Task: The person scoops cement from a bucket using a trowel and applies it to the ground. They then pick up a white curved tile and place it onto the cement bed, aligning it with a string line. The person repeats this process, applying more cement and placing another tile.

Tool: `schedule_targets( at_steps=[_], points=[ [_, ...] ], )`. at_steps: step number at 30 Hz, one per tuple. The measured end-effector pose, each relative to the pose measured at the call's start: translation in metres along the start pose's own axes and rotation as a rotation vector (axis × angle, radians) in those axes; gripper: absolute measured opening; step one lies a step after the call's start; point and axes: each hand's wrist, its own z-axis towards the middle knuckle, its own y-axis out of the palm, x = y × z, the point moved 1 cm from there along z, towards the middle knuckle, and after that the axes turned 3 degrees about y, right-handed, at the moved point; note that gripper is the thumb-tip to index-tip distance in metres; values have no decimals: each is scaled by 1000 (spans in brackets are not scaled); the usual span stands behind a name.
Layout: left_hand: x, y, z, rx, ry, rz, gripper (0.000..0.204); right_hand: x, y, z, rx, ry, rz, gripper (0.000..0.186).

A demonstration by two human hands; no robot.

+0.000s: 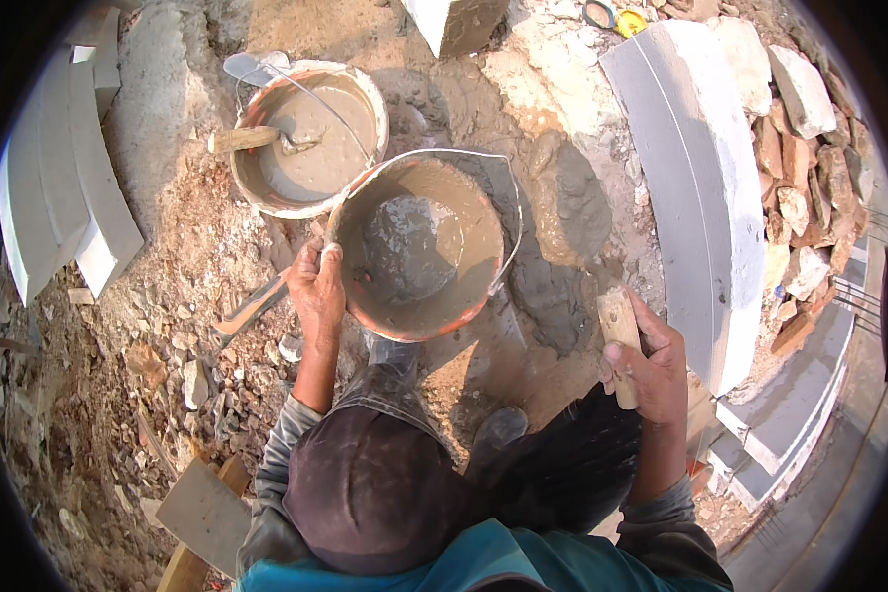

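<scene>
My left hand (318,283) grips the near left rim of a mortar bucket (419,331), which is tilted so its wet, grey-coated inside shows. Its wire handle hangs over the right side. Closed around the wooden handle of a trowel (618,331) is my right hand (651,360). That trowel's blade cannot be made out against the wet mortar (570,202) on the ground beyond. Behind the first bucket, a second bucket (380,113) holds soupy grey mix, with another wooden-handled tool (245,139) resting in it.
Long grey concrete blocks (676,187) stand at the right, before a pile of broken stones (799,197). More pale slabs (64,183) lie at the left. A tool with a grey and orange handle (250,308) lies by my left hand. Rubble (195,383) covers the ground nearby.
</scene>
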Motion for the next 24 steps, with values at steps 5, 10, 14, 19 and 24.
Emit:
schedule_targets(
  at_steps=[5, 10, 14, 19, 24],
  points=[
    [44, 2, -3, 62, 188, 511, 30, -11, 23, 97, 109, -78, -167, 65],
    [91, 45, 16, -126, 715, 592, 47, 46, 11, 274, 209, -307, -760, 71],
    [112, 84, 42, -377, 950, 649, 45, 42, 44, 261, 280, -375, -780, 66],
    [108, 77, 44, -503, 799, 603, 33, 32, 26, 123, 383, -522, -600, 59],
    [100, 9, -19, -185, 605, 558, 41, 56, 1, 18, 175, -759, -834, 58]
  ],
)
